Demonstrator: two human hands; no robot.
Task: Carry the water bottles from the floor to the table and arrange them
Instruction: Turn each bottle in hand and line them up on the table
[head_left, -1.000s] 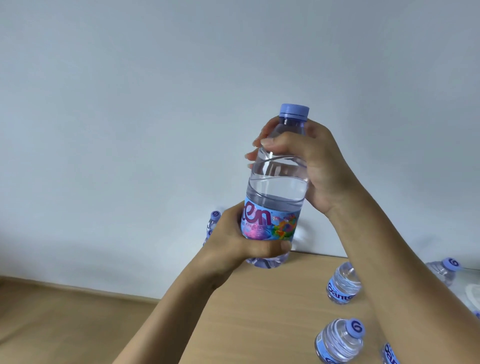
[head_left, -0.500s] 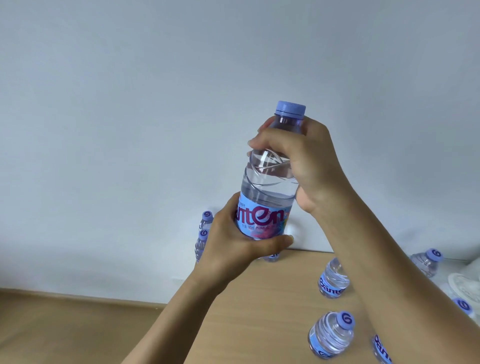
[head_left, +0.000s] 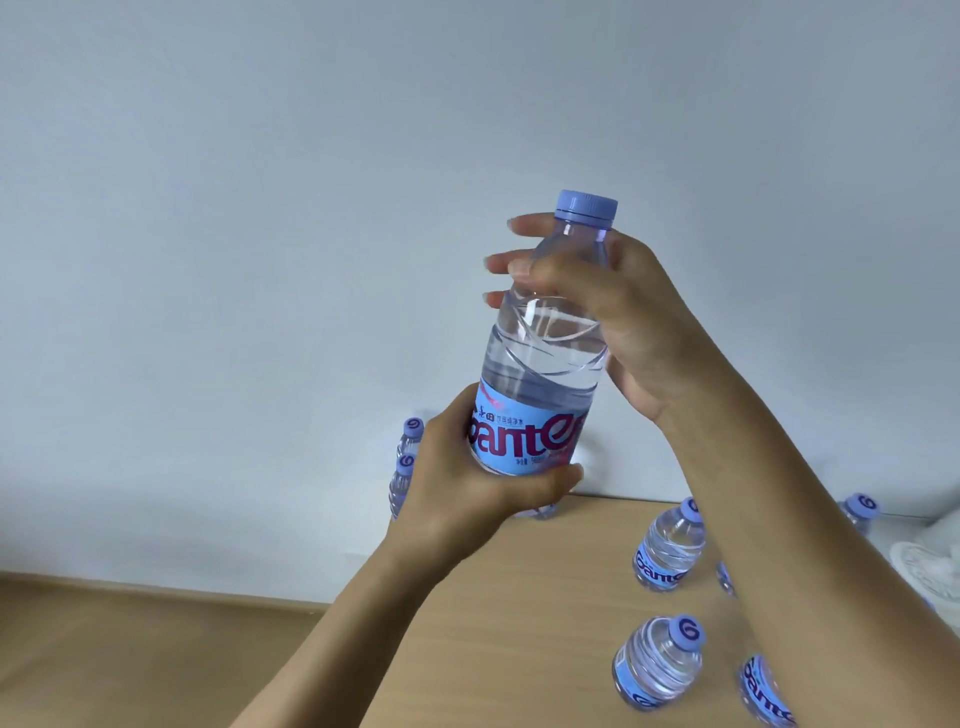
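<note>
- You hold the raised bottle (head_left: 540, 358) upright above the table's (head_left: 519, 623) far left corner, in front of the wall (head_left: 260, 208).
- Your left hand (head_left: 467, 483) wraps its lower part; your right hand (head_left: 613, 312) grips its shoulder, just below the cap (head_left: 586, 203).
- Two bottles (head_left: 408, 467) stand one behind the other at the table's far left edge, partly hidden behind your left hand.
- One standing bottle (head_left: 667, 551) sits right of the raised one, near the wall.
- A nearer bottle (head_left: 660, 665) stands in front of it.
- Your right forearm crosses over more bottles (head_left: 763, 691) at the right.
</note>
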